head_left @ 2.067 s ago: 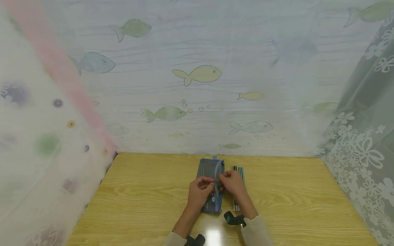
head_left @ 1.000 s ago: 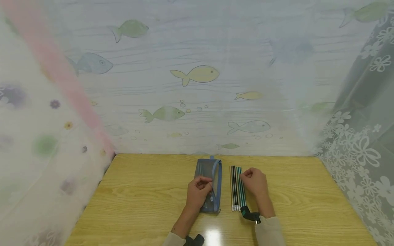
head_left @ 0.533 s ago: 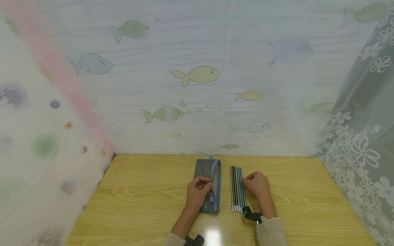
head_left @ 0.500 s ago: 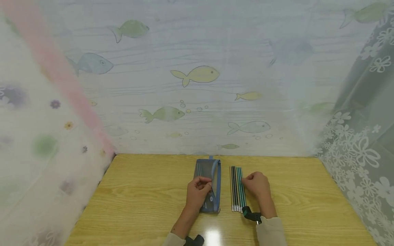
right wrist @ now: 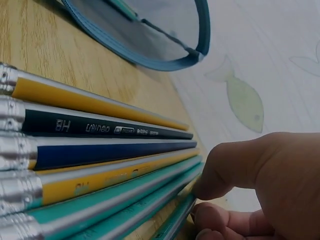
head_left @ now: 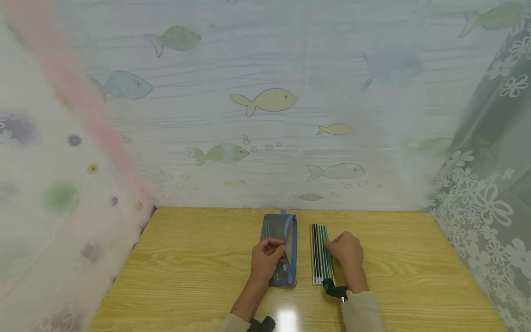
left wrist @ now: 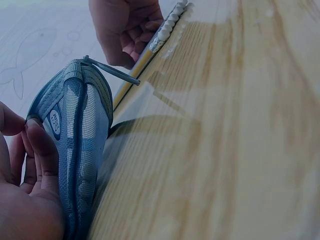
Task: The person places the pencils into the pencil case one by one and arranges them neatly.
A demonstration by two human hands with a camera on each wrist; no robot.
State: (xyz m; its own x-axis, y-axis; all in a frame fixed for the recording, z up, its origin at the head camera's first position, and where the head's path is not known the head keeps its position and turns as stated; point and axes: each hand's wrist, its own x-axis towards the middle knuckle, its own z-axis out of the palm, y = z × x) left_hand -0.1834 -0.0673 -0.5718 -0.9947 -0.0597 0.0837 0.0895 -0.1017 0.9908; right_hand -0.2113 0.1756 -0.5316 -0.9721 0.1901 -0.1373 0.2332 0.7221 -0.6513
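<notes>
A blue mesh pencil case (head_left: 293, 258) lies on the table with its zipped side gaping; a few pencils (head_left: 268, 228) show through the mesh. My left hand (head_left: 267, 260) pinches the near lip of that opening between thumb and forefinger. To the right of the case lies a row of pencils (right wrist: 105, 117) in yellow, black, blue and green, eraser ends toward me. At the right end of the row, my right hand (head_left: 345, 249) pinches a green pencil (right wrist: 175, 220) between thumb and fingers. Its lower end splays slightly from the others.
The wooden table (head_left: 199, 263) extends on both sides of the case and pencils. Behind it hangs a fish-patterned curtain (head_left: 265, 161), close to the far table edge. A zip pull (left wrist: 112, 71) sticks out from the near end of the case.
My right hand has left the case's opening and moved right to the pencils, then taken hold of the rightmost green one, whose lower end now angles outward. My left hand stays at the lip.
</notes>
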